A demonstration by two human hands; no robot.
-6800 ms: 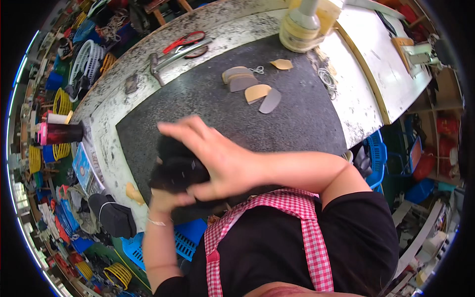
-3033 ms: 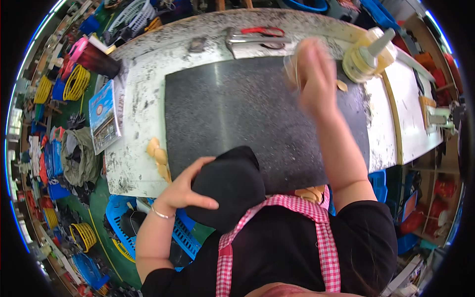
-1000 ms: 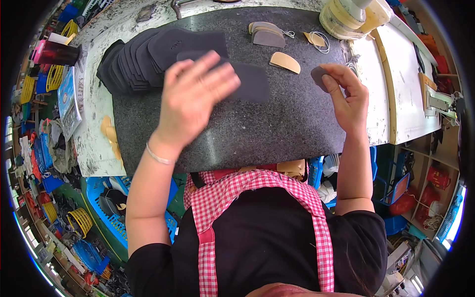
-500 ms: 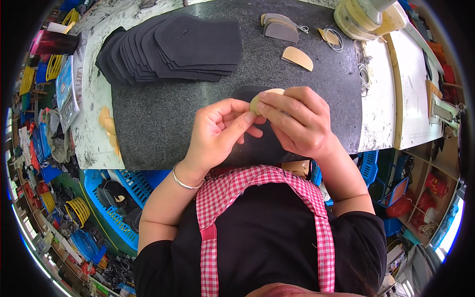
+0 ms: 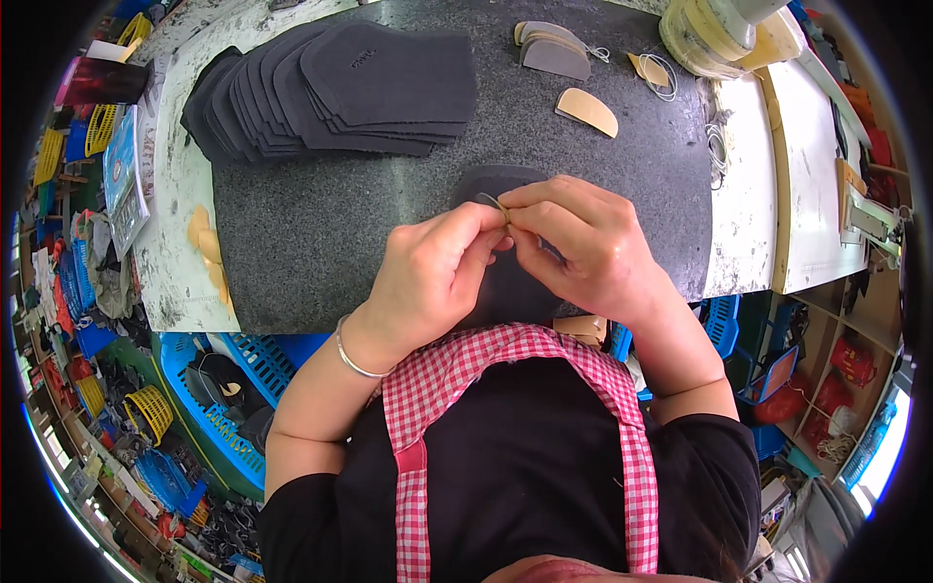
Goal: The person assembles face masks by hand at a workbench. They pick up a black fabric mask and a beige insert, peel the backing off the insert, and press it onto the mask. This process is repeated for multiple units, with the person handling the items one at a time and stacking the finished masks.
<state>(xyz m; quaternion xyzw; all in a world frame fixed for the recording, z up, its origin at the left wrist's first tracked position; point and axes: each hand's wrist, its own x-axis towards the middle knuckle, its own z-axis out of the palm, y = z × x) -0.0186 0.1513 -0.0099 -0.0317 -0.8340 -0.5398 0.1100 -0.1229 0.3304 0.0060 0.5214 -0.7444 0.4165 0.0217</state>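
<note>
Fingertips of my left hand (image 5: 432,262) and my right hand (image 5: 588,248) meet in a pinch, closed on a small thin tan piece (image 5: 506,216). It is seen nearly edge-on, and the fingers hide most of it. Beneath both hands lies a dark foam sheet (image 5: 498,177), mostly covered by them. A tan half-moon pad (image 5: 587,113) lies alone on the black work mat (image 5: 330,233), beyond my right hand. Farther back sits a small stack of grey and tan half-moon pads (image 5: 556,56).
Overlapping dark foam sheets (image 5: 389,83) are piled at the back left. Tan scraps (image 5: 207,248) lie by the mat's left edge. At the back right are a messy tub (image 5: 702,44) and a looped cord (image 5: 661,80). Blue baskets (image 5: 209,408) stand below the table.
The tan piece has turned from showing its face to nearly edge-on. My left fingers have curled in, and the two hands pinch it closer together.
</note>
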